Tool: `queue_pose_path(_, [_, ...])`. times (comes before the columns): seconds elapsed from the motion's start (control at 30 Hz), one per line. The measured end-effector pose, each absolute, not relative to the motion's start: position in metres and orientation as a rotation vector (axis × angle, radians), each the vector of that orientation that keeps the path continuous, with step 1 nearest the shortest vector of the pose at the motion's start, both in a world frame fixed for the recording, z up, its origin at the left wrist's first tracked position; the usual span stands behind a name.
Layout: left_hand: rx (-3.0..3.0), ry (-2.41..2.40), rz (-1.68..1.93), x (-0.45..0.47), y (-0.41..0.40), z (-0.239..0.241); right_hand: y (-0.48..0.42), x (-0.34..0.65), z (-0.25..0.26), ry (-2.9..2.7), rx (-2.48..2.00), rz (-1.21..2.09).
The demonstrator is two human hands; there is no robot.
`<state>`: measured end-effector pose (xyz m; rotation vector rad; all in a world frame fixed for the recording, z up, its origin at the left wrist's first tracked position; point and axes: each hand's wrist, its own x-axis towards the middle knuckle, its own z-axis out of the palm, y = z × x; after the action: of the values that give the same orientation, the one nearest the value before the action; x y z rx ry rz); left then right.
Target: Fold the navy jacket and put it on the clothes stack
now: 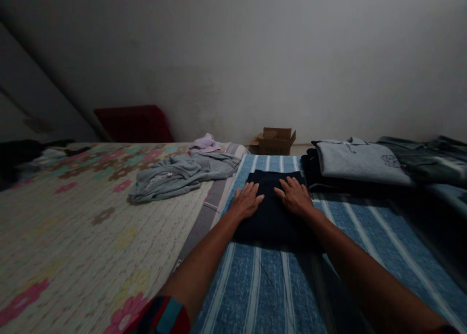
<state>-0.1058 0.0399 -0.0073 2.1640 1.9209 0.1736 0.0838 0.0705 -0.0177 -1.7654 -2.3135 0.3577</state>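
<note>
A dark navy folded garment (273, 222) lies flat on the blue striped cloth (255, 285) in front of me; its exact kind I cannot make out. My left hand (248, 201) rests palm down on its left side, fingers stretched out. On its right side lies my right hand (295, 196), also flat with the fingers spread. Just right of the dark garment sits a folded grey hoodie (361, 161) with a drawstring and a dark print, on top of darker folded clothes (312, 171).
To the left, a crumpled grey garment (178, 173) and a lilac cloth (205, 143) lie on a floral bedcover (146, 246). An open cardboard box (275, 142) stands by the wall. A dark red object (134, 124) leans at the back left. Dark green clothes (423, 154) lie far right.
</note>
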Motion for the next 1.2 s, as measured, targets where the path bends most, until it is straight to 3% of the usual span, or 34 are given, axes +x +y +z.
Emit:
queue_pose_path(0.3, [1.987,1.952,0.297,-0.117,0.038,-0.036,0.077,0.079,-0.034,-2.258,-1.844,0.442])
queue_pose_path(0.57, [1.694,1.962,0.697,-0.136,0.034,-0.015,0.072,0.077,-0.016,-2.218,-1.804,0.446])
queue_pose_path(0.83, [1.265,1.953,0.825,-0.141,0.057,-0.009,0.086,0.101,-0.017,-1.762,-2.080,0.540])
queue_pose_path(1.2, [1.019,1.953,0.925,-0.122,0.104,-0.004,0.112,0.122,-0.029,-1.287,-1.983,0.899])
